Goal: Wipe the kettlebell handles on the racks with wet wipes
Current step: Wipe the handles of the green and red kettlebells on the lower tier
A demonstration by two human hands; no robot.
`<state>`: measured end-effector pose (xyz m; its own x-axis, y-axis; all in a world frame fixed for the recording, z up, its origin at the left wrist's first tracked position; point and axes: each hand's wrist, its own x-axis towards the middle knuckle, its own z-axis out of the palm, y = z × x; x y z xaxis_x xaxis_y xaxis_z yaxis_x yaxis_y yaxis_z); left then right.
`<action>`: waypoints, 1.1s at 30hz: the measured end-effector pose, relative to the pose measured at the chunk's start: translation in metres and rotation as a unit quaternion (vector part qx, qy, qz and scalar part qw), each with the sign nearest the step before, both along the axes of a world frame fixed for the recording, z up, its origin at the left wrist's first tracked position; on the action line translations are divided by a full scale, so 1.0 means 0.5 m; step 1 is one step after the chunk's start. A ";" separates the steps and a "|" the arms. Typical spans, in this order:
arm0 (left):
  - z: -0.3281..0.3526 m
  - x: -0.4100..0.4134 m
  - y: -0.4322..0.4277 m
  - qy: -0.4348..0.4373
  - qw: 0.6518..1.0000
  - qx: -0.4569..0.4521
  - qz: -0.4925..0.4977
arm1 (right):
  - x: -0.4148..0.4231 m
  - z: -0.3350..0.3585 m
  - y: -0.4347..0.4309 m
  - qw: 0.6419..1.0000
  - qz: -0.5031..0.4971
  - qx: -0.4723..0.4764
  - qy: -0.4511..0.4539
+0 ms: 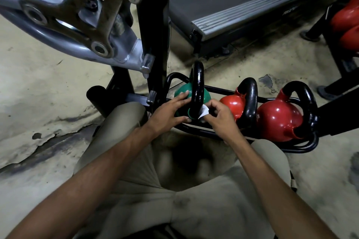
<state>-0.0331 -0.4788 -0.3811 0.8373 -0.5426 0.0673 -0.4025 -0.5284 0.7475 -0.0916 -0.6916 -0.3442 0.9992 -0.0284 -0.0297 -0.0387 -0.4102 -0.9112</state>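
Down on the floor rack [213, 134], green bell [180, 92] sits leftmost, red bells [277, 117] beside it to the right. Left hand [168, 115] lies flat on the green body, fingers straight, bracing. Right hand [220, 117] pinches a small white wipe [204, 111] against the lower near leg of the black handle [197, 85], fingers curled. Wipe is at the handle base; top of loop untouched right now. Risks, my read: bunched wipe could slip from the pinch and drop between rack bars; a hard rub could rock the bell if the brace lifts; knuckles near the next red bell may knock it; upper arc easy to skip.
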 end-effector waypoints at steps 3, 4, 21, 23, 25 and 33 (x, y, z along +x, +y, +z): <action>0.002 -0.002 -0.005 0.000 1.000 0.004 0.009 | 0.008 0.026 0.024 0.999 -0.035 0.033 -0.016; 0.003 -0.003 -0.006 -0.001 1.000 0.004 0.011 | 0.019 0.045 0.034 0.995 -0.047 0.085 -0.007; 0.011 -0.013 -0.016 0.009 1.000 0.018 0.023 | 0.161 0.103 0.085 0.839 -0.252 0.439 0.198; 0.007 -0.013 -0.013 0.008 1.000 0.015 0.018 | 0.118 0.087 0.083 0.878 -0.254 0.376 0.153; 0.004 -0.010 -0.010 0.008 1.000 0.015 0.014 | 0.045 0.069 0.080 0.925 -0.223 0.293 0.095; 0.005 -0.008 -0.006 0.019 1.000 0.004 0.010 | -0.060 0.046 0.098 0.979 -0.167 0.020 -0.113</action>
<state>-0.0369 -0.4818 -0.3787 0.8495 -0.5267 0.0315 -0.3637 -0.5412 0.7582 -0.1216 -0.6423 -0.3212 0.9160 -0.3573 0.1825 0.0395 -0.3722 -0.9273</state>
